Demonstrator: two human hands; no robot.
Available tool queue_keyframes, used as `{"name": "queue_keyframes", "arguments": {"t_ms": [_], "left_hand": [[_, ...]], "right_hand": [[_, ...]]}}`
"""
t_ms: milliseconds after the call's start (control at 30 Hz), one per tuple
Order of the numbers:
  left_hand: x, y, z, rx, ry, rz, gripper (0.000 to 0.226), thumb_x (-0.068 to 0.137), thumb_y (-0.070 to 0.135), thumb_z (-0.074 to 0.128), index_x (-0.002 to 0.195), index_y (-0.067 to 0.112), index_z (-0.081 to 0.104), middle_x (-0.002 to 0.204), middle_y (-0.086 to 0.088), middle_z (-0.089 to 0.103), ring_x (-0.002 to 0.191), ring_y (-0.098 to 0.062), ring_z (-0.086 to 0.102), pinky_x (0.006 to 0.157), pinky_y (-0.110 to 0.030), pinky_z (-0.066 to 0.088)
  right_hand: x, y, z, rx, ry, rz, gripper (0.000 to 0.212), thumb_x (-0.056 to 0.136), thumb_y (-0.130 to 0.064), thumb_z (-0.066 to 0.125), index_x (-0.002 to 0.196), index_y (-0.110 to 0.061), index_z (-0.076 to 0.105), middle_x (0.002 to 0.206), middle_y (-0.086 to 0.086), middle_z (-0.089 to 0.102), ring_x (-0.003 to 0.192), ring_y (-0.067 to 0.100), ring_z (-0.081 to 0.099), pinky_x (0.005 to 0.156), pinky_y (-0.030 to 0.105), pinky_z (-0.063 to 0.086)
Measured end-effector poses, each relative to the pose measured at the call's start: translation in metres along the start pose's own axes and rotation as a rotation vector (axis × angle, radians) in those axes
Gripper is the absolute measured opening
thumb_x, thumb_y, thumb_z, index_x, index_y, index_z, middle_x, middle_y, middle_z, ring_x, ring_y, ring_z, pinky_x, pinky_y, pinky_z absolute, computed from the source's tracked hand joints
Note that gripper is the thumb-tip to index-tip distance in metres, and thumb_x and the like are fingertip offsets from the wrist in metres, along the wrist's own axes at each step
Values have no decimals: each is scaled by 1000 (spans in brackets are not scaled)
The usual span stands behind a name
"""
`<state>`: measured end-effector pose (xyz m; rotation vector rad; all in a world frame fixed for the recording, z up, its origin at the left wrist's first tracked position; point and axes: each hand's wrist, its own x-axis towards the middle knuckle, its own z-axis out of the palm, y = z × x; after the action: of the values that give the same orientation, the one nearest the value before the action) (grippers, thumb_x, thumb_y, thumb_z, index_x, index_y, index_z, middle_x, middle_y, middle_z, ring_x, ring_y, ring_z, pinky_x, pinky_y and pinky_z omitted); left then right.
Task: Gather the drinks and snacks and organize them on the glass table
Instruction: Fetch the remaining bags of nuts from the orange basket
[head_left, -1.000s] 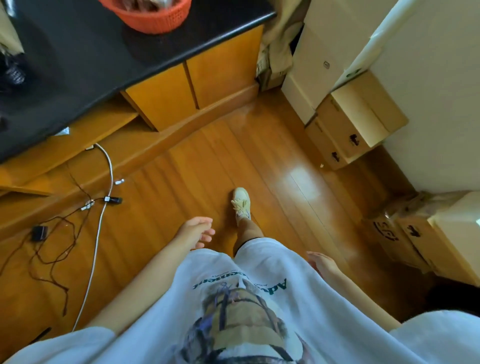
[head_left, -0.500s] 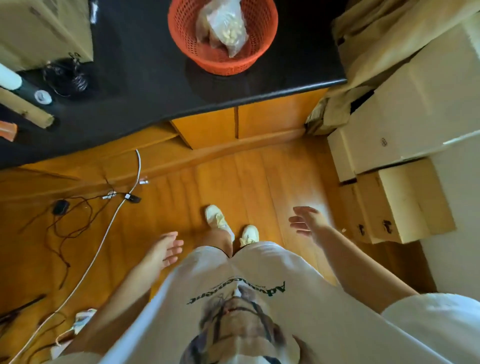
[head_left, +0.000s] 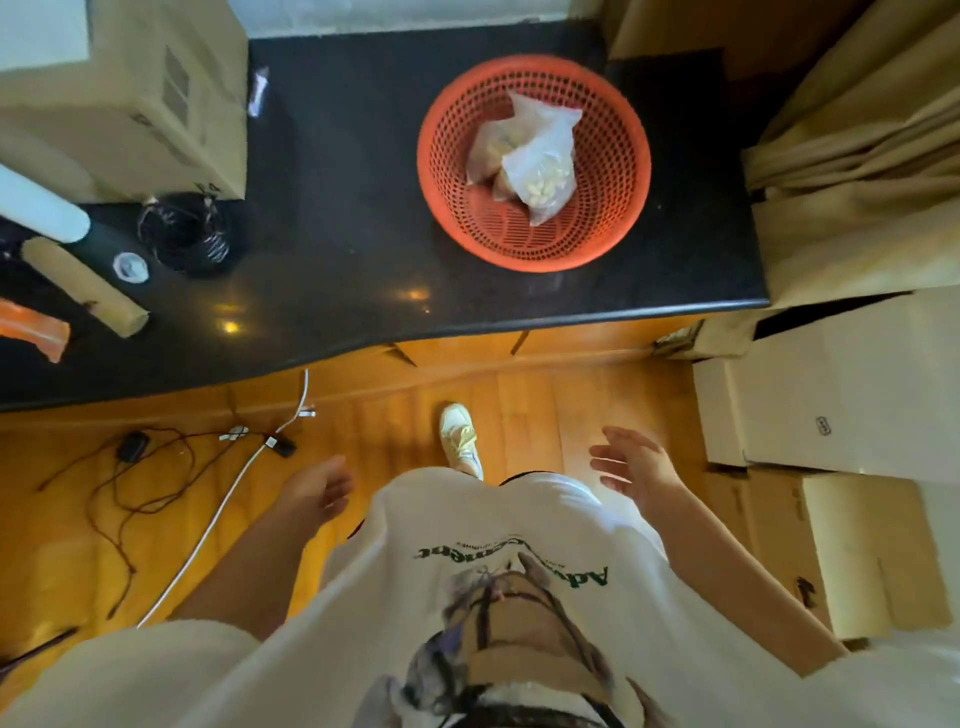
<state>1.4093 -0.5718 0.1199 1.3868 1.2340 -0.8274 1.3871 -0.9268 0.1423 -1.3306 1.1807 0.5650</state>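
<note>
I am standing at the black counter (head_left: 332, 291). My left hand (head_left: 317, 488) is hanging loosely curled, holding nothing. My right hand (head_left: 636, 462) is spreading open, fingers apart, empty. The clear snack bags (head_left: 535, 161) are lying inside the orange basket (head_left: 613, 208) on the counter, well apart from both hands.

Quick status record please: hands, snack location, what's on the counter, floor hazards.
left hand: open, empty
right hand: open, empty, fingers spread
snacks: clear plastic bags inside orange basket
counter: black; also cardboard box, coiled black cable
floor: loose cables at the person's left
</note>
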Motion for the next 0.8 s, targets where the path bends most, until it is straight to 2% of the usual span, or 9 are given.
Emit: {"name": "queue_keyframes", "arguments": {"t_ms": [100,267,400,467,533,633,733,800], "left_hand": [[-2,71,36,113,-10,169,12,97,20,45,104,17,55,91,-4,61,72,-11,54,60,-24,41],[-12,160,94,239,-124,397,17,96,13,45,103,20,59,86,-2,64,72,-11,59,64,-22,44],[-13,222,134,332,-208,593,21,95,11,46,107,22,59,88,4,66,78,-10,62,65,-20,48],[-3,249,153,368,-239,680,23,93,9,48,110,22,59,91,3,66,82,-11,62,67,-21,47],[18,276,177,427,-232,772,27,91,9,52,114,23,57,96,3,64,92,-12,61,74,-22,48],[52,309,214,560,-139,916,44,87,3,57,129,16,49,115,-2,58,101,-9,55,86,-16,41],[86,334,244,699,-33,1040,68,80,-4,62,141,13,35,138,-7,42,123,-14,44,102,-21,33],[104,344,256,817,16,1122,81,75,-5,65,145,13,28,147,-8,31,137,-19,30,111,-24,23]], "right_hand": [[10,-22,1,92,24,-4,26,97,-12,42,119,-4,53,86,13,62,75,24,59,66,32,45],[24,-67,-5,163,92,-28,21,95,-3,41,110,-5,56,81,13,61,72,26,59,67,32,48],[49,-132,1,133,108,-215,18,94,-4,47,91,-15,61,83,13,64,69,20,66,61,25,57],[66,-167,11,133,68,-317,21,92,-2,49,90,-18,62,79,11,64,63,13,67,57,19,56],[94,-202,25,71,15,-405,20,90,-3,53,91,-20,64,81,7,66,69,12,66,63,18,55],[139,-241,49,-72,-29,-507,23,85,-1,60,103,-15,61,85,-3,62,80,10,61,79,25,51],[184,-268,71,-278,-30,-557,42,79,-1,66,115,-17,52,104,-12,54,102,10,52,95,30,43],[208,-277,81,-429,-35,-585,63,73,-1,70,129,-15,43,118,-9,43,115,9,42,99,27,38]]}}
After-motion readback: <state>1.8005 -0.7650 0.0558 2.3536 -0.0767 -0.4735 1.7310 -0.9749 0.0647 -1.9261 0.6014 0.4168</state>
